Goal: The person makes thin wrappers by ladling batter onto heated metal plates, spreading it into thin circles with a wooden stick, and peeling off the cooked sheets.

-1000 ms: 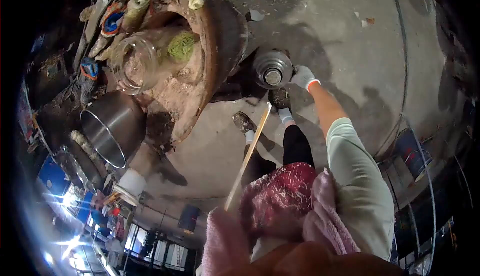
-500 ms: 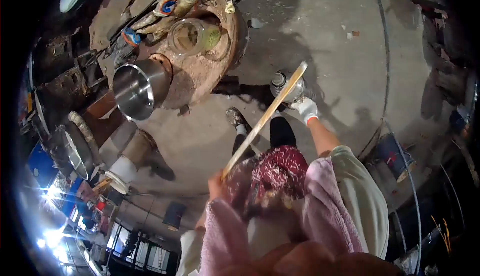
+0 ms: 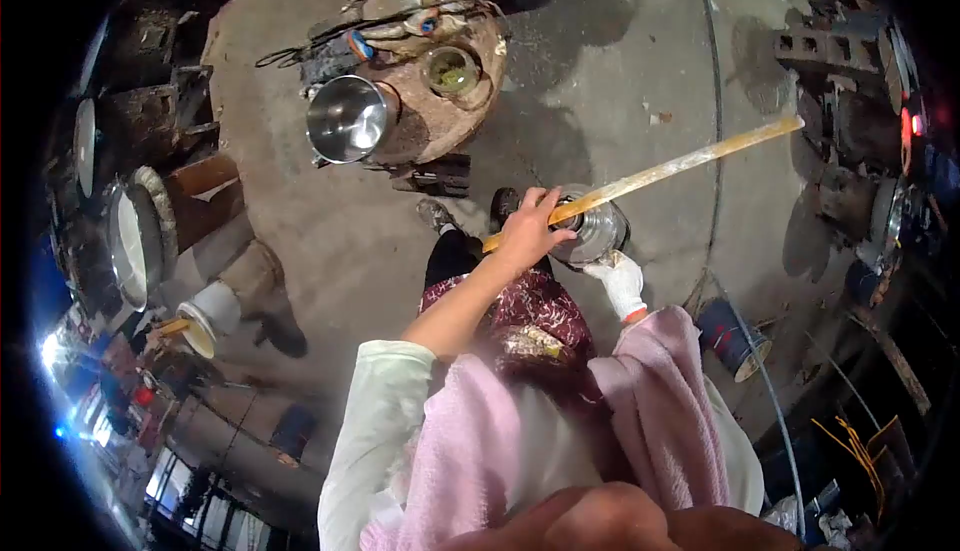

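My bare left hand (image 3: 532, 233) is closed round a long flat wooden stick (image 3: 690, 159) near its lower end. The stick points up and to the right, across a round clear glass vessel (image 3: 600, 231) with a ringed top. My right hand (image 3: 620, 283), in a white glove with an orange cuff, grips the lower right side of that vessel. Its fingertips are partly hidden against the glass. Part of the vessel's top lies behind my left hand and the stick.
At the upper left a round, dusty table (image 3: 430, 136) bears a steel pot (image 3: 348, 119), a glass jar (image 3: 450, 72) and gloves. A hose (image 3: 716, 101) crosses the floor on the right. A blue drum (image 3: 735, 341) stands at the lower right, a white bucket (image 3: 205, 313) at the left.
My left hand has come forward with the stick, which has swung to the right over the glass vessel. My right hand and the vessel are nearer my body. The view has shifted away from the table.
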{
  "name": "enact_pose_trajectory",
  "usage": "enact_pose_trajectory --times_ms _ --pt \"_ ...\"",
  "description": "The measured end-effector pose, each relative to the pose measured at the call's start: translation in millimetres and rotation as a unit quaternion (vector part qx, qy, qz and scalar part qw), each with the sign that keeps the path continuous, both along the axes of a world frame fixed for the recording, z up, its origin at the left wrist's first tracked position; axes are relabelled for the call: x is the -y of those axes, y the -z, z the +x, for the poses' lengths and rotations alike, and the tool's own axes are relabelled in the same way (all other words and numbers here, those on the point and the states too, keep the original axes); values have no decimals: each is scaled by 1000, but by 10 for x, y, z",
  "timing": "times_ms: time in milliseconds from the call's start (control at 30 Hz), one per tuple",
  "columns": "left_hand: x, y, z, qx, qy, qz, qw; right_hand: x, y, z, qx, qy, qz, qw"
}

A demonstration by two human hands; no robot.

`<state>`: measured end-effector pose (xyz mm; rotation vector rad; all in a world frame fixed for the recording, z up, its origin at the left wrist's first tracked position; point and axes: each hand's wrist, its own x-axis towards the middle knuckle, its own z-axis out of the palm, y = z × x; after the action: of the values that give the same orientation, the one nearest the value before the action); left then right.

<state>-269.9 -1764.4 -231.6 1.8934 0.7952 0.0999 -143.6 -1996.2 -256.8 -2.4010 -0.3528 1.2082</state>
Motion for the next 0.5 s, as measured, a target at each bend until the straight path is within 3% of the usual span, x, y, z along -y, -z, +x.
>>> enact_pose_trajectory --times_ms 233,367,500 --pt "-376 -732 -184 1 6 25 1000 -722 -753 21 76 -133 -20 988" --pt "-629 -1161 -290 43 -72 54 995 -785 -768 98 -16 -83 61 995" --pt "-997 -1486 -729 105 -184 96 973 -1287 -1270 110 53 -159 -44 985"
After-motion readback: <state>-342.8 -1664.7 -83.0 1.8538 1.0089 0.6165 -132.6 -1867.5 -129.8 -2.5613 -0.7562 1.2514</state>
